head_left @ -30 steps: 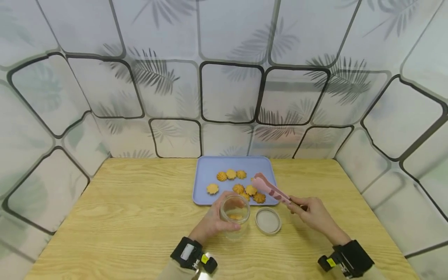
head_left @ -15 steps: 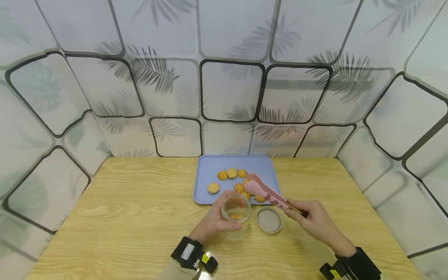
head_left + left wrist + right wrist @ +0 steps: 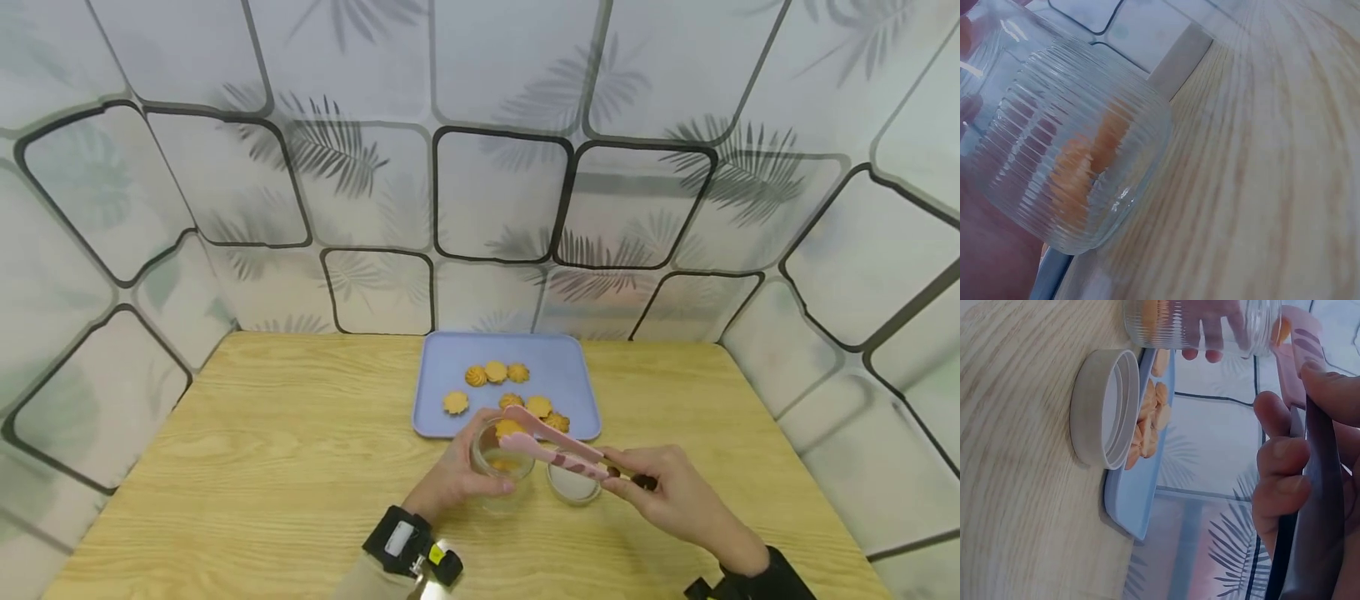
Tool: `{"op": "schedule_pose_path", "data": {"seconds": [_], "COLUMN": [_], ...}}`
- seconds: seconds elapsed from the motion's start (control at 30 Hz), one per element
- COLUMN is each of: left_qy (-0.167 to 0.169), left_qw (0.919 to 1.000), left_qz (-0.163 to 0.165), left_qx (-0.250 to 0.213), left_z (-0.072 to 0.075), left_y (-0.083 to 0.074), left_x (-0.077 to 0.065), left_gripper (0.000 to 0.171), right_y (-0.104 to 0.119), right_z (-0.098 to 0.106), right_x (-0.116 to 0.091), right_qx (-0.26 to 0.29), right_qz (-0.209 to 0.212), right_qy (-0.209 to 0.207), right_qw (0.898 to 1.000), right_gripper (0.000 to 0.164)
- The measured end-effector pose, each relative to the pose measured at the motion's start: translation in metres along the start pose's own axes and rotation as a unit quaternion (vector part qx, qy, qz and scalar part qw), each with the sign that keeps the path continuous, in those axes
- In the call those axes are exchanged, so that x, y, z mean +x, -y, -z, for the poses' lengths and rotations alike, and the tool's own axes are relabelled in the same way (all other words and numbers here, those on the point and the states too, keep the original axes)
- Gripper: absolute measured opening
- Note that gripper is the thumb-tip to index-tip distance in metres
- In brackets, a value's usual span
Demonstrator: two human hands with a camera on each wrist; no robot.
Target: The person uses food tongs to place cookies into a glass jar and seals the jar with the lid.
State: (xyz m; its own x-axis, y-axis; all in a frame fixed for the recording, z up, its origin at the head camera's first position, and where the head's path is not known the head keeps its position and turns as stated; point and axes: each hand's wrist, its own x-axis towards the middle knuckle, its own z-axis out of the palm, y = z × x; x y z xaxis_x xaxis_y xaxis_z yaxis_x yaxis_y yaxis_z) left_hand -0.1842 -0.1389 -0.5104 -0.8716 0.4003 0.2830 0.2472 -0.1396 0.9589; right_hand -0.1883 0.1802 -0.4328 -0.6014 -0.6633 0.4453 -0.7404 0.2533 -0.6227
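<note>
My left hand [image 3: 452, 477] holds a ribbed glass jar [image 3: 1022, 134] round its side, on the table. A few cookies [image 3: 1074, 181] lie at the bottom of the jar. My right hand [image 3: 669, 493] grips a pair of tongs [image 3: 558, 442] with pink ends and dark handles. Between the tongs' tips a flower-shaped cookie [image 3: 507, 428] is held at the jar's open mouth. Several more cookies [image 3: 496, 372] lie on a blue tray [image 3: 438, 354] behind the jar. Through the glass in the right wrist view, fingers of my left hand show on the jar's far side.
A round whitish lid [image 3: 573, 490] lies on the wooden table [image 3: 300, 450] just right of the jar, partly under the tongs. A patterned curtain [image 3: 375, 192] surrounds the table's back and sides.
The tongs have taken a cookie from the tray's near group and moved left and nearer, to the jar's mouth. The left hand and jar have stayed nearly in place.
</note>
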Motion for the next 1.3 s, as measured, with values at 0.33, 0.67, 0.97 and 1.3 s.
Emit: {"op": "schedule_pose_path", "data": {"seconds": [0.33, 0.67, 0.97, 1.3], "left_qy": [0.012, 0.018, 0.0, 0.001], "left_qw": [0.9995, 0.9993, 0.9998, 0.9998], "left_qz": [0.013, -0.007, 0.012, 0.014], "left_qx": [-0.026, -0.032, 0.016, 0.012], "left_z": [-0.001, 0.001, 0.006, 0.001], "left_y": [-0.005, -0.008, -0.008, -0.004], "left_x": [0.003, 0.004, -0.001, 0.0], "left_gripper": [0.08, 0.081, 0.083, 0.086], "right_y": [0.005, 0.008, 0.009, -0.006], "right_z": [0.002, 0.003, 0.0, 0.002], "right_x": [0.002, 0.006, 0.01, 0.005], "right_qx": [-0.041, -0.065, -0.064, 0.013], "right_qz": [0.032, 0.037, 0.038, 0.019], "right_qy": [-0.001, 0.014, 0.027, 0.027], "right_qw": [0.999, 0.997, 0.997, 0.999], "right_gripper": [0.038, 0.033, 0.042, 0.045]}}
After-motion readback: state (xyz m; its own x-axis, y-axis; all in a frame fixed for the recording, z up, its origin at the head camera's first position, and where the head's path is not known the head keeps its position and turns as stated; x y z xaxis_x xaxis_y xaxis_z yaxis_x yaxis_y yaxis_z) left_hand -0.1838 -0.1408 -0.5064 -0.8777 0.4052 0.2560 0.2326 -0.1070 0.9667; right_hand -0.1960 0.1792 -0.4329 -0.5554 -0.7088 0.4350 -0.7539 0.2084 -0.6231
